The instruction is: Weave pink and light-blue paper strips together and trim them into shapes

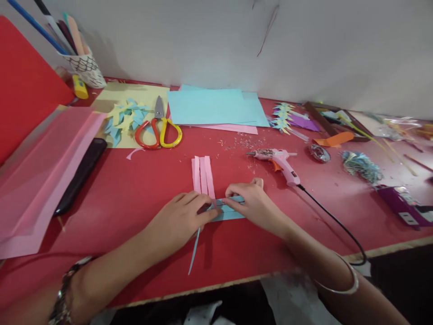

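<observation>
Blue paper strips [230,213] lie on the red table in front of me, with dark lines or gaps between them. My left hand [187,212] is closed over their left end, thumb and fingers pressed together at the paper. My right hand [252,201] pinches at the right part of the same blue paper. Several pink paper strips [203,176] lie side by side just behind my left fingers. A thin blue sliver of paper [194,253] sticks out below my left hand. My fingers hide part of the blue strips.
Scissors [158,128] lie beside yellow and blue paper cuttings [126,117]. Blue sheets [206,106] rest at the back. To the right are a pink glue gun [279,161] with its cord, a string bundle [361,166] and a purple power strip [402,203]. Pink sheets [43,171] cover the left.
</observation>
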A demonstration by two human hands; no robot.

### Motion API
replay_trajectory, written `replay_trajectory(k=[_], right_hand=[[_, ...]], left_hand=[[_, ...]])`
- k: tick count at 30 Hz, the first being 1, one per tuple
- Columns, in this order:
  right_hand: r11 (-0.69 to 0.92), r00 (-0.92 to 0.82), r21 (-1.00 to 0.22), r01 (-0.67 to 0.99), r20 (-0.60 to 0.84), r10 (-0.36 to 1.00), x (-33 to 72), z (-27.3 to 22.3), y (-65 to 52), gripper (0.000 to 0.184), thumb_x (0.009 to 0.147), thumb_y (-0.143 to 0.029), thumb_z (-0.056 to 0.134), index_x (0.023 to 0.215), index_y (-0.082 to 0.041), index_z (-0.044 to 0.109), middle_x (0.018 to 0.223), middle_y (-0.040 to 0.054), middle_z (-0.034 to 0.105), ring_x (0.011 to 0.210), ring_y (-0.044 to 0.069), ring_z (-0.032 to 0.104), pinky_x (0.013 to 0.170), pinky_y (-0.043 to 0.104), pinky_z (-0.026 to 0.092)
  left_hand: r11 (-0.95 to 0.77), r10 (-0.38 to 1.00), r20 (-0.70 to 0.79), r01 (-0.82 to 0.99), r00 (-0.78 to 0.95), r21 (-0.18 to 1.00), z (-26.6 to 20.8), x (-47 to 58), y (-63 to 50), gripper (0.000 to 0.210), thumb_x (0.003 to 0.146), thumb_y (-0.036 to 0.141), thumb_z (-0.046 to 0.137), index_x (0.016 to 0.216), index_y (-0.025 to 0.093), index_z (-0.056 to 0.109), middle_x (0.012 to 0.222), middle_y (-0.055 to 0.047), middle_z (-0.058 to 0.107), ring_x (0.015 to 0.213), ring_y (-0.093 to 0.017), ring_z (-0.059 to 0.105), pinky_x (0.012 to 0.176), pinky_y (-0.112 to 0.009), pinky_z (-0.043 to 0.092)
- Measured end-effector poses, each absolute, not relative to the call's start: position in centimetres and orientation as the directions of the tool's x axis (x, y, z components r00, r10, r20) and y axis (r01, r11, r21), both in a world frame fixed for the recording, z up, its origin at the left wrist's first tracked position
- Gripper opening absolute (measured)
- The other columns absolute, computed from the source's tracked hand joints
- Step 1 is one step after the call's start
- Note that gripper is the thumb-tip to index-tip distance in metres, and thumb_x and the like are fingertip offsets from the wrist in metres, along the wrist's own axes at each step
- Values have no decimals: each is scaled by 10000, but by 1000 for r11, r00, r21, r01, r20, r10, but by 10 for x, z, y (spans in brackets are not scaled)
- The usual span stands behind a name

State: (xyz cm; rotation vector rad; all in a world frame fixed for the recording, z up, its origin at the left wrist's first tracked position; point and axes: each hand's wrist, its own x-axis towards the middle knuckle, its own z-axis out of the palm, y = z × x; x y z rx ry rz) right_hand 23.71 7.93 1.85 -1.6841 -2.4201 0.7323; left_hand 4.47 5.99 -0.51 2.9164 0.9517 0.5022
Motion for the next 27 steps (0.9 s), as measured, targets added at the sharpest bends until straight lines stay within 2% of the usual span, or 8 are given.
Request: replay_trajectory(k=[5, 14, 22, 27], right_hand=[[250, -366, -443, 861, -199, 909, 237, 18, 80, 214, 826, -305, 508, 673, -158, 538, 621, -54, 570, 551, 64, 445, 714, 288, 176], [293, -380, -457, 840, -110, 918, 239, 13, 80, 216, 801, -318, 536, 657, -158, 538, 599, -60, 562, 535, 56, 449, 747, 282, 198], [236, -354, -461, 855, -187, 916, 253, 23, 85, 214, 791, -295, 524, 624, -162, 535, 596, -64, 572, 547, 60, 454, 775, 309, 203], [248, -360, -451, 857, -181, 915, 264, 25, 82, 209, 815, -284, 480, 656, -170, 554, 618, -57, 586, 587, 74, 500, 774, 316, 214]], left_hand=[[-818, 571, 320, 559, 756, 135, -7, 45, 59, 318, 850, 71, 333, 968, 205, 596, 854, -57, 569, 760, -172, 522, 621, -283, 438], [-814, 572, 302, 573, 762, 94, -6, 44, 60, 358, 853, 75, 309, 1012, 231, 590, 910, -53, 582, 805, -159, 539, 658, -273, 451], [-813, 578, 266, 574, 771, 104, -6, 43, 61, 380, 800, 39, 353, 1035, 233, 579, 917, -57, 587, 822, -172, 545, 654, -279, 455], [-825, 559, 278, 558, 781, 88, -4, 43, 61, 390, 794, 36, 355, 1057, 232, 567, 905, -54, 579, 816, -169, 538, 652, -272, 449]])
